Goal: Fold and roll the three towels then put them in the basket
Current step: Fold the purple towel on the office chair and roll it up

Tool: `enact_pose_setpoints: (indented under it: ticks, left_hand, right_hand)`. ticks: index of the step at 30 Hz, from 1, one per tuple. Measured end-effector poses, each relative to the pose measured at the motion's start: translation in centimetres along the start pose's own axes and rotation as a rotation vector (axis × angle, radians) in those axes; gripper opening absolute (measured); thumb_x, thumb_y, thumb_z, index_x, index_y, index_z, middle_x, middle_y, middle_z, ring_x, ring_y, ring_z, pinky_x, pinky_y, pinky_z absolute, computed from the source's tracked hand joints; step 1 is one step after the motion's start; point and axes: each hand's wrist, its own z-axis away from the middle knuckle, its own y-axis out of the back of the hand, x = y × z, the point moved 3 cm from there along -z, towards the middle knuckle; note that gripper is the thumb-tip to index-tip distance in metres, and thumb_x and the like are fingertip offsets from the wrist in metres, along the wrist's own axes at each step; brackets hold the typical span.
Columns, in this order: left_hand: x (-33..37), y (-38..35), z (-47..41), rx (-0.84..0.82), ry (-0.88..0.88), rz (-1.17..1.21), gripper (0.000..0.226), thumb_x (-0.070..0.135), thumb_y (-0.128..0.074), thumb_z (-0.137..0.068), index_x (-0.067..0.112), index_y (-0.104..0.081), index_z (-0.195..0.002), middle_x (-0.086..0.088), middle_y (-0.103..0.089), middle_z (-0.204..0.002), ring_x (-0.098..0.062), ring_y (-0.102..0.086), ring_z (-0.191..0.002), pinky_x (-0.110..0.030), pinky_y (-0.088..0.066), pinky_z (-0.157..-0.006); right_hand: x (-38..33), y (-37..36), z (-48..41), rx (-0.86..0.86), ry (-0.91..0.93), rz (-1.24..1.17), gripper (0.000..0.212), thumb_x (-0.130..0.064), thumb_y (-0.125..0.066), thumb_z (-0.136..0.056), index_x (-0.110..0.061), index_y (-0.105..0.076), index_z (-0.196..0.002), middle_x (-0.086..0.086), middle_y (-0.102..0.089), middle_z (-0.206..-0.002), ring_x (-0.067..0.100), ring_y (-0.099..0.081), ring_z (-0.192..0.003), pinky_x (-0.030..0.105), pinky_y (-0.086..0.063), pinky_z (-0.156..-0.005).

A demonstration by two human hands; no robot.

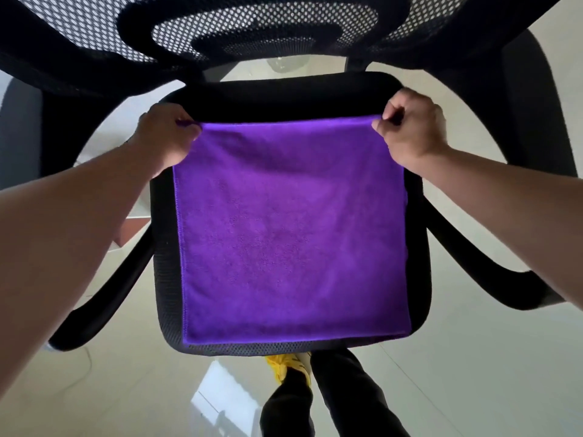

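Pinching far corners | left hand [164,135], right hand [411,134] | towel [293,231] flat, squarish

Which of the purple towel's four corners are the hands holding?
The two far corners of the purple towel, nearest the backrest: the left hand pinches one, the right hand the other. The near two lie flat on the seat, untouched.

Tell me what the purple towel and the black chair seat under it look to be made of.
The purple towel looks like microfibre cloth: matte and fuzzy, with a short nap and a stitched hem along its left edge. The chair seat looks like black woven mesh fabric, probably over padding; small open holes show along its front rim. Neither has any gloss.
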Motion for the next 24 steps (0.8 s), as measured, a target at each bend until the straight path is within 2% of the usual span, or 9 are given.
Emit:
enact_pose_setpoints:
  ticks: [2, 5, 9, 12, 14, 17, 19, 21, 24]
  left_hand:
    - [-0.4, -0.5, -0.7, 0.018, 0.03, -0.005, 0.025, 0.029, -0.064, -0.087, 0.013, -0.069, -0.106, -0.017, -0.067, -0.104, -0.033, -0.06, -0.101, -0.03, -0.042, -0.08]
    - [-0.7, -1.0, -1.5, 0.038, 0.025, -0.057, 0.037, 0.036, -0.07, -0.082, 0.007, -0.069, -0.106, -0.02, -0.067, -0.108, -0.036, -0.06, -0.105, -0.037, -0.047, -0.09]
    - [-1.4, -0.7, 0.1, 0.189, 0.187, 0.08, 0.051, 0.05, -0.075, -0.065, 0.012, -0.064, -0.098, -0.015, -0.067, -0.098, -0.032, -0.063, -0.095, -0.039, -0.051, -0.081]
    - [-2.7, -1.3, 5.1, 0.284, 0.268, 0.184, 0.051, 0.047, -0.073, -0.065, 0.013, -0.06, -0.101, -0.01, -0.066, -0.089, -0.03, -0.063, -0.087, -0.038, -0.051, -0.078]
    - [-4.2, -2.0, 9.9, 0.273, 0.327, 0.277, 0.045, 0.039, -0.075, -0.071, 0.013, -0.059, -0.104, -0.009, -0.068, -0.089, -0.028, -0.064, -0.083, -0.037, -0.051, -0.079]
    - [-7.0, -3.7, 17.0, 0.216, 0.43, 0.316, 0.03, 0.03, -0.077, -0.076, 0.013, -0.062, -0.096, -0.007, -0.069, -0.081, -0.02, -0.063, -0.07, -0.038, -0.05, -0.077]
    - [-8.7, -4.7, 21.2, 0.139, 0.468, 0.344, 0.017, 0.025, -0.077, -0.076, 0.018, -0.062, -0.081, 0.001, -0.066, -0.069, -0.009, -0.058, -0.061, -0.037, -0.05, -0.073]
    - [-10.0, -5.6, 24.6, 0.048, 0.451, 0.388, 0.017, 0.024, -0.079, -0.074, 0.023, -0.062, -0.072, 0.005, -0.066, -0.065, -0.014, -0.063, -0.064, -0.038, -0.051, -0.07]
    - [-11.2, -6.5, 27.8, -0.082, 0.385, 0.423, 0.02, 0.038, -0.076, -0.066, 0.023, -0.065, -0.073, 0.003, -0.069, -0.071, -0.019, -0.066, -0.07, -0.035, -0.049, -0.065]
  right_hand:
    - [0.2, -0.4, -0.6, 0.006, 0.006, 0.043, 0.012, -0.029, -0.068, -0.086, -0.018, -0.063, -0.087, 0.004, -0.07, -0.093, 0.026, -0.063, -0.088, 0.028, -0.043, -0.073]
    - [0.5, -1.2, -1.2, 0.009, 0.001, 0.114, 0.015, -0.033, -0.066, -0.087, -0.019, -0.062, -0.094, 0.007, -0.07, -0.1, 0.031, -0.063, -0.096, 0.03, -0.043, -0.075]
    - [1.3, -0.6, -0.2, 0.031, -0.143, 0.107, 0.046, -0.046, -0.068, -0.082, -0.02, -0.053, -0.117, 0.008, -0.065, -0.113, 0.032, -0.06, -0.106, 0.036, -0.045, -0.085]
    - [1.8, -0.2, 3.3, 0.056, -0.146, 0.057, 0.054, -0.044, -0.069, -0.082, -0.021, -0.047, -0.127, 0.009, -0.056, -0.122, 0.032, -0.061, -0.1, 0.039, -0.047, -0.081]
    - [1.8, 0.0, 6.9, 0.101, -0.121, -0.03, 0.055, -0.04, -0.07, -0.083, -0.019, -0.047, -0.129, 0.009, -0.052, -0.124, 0.026, -0.062, -0.09, 0.034, -0.048, -0.074]
    - [3.2, -0.6, 13.4, 0.114, -0.165, -0.192, 0.051, -0.036, -0.073, -0.082, -0.016, -0.052, -0.124, 0.007, -0.056, -0.115, 0.013, -0.055, -0.08, 0.027, -0.044, -0.072]
    - [5.1, -1.1, 18.5, 0.078, -0.307, -0.253, 0.047, -0.036, -0.074, -0.081, -0.019, -0.054, -0.12, -0.001, -0.06, -0.107, 0.011, -0.057, -0.08, 0.027, -0.045, -0.074]
    - [7.1, -1.4, 23.3, 0.04, -0.458, -0.256, 0.041, -0.039, -0.074, -0.08, -0.025, -0.055, -0.114, -0.009, -0.063, -0.095, 0.011, -0.061, -0.082, 0.028, -0.043, -0.072]
    - [9.0, -1.6, 27.8, 0.021, -0.569, -0.298, 0.023, -0.043, -0.074, -0.078, -0.033, -0.06, -0.092, -0.015, -0.066, -0.078, 0.008, -0.064, -0.079, 0.023, -0.041, -0.064]
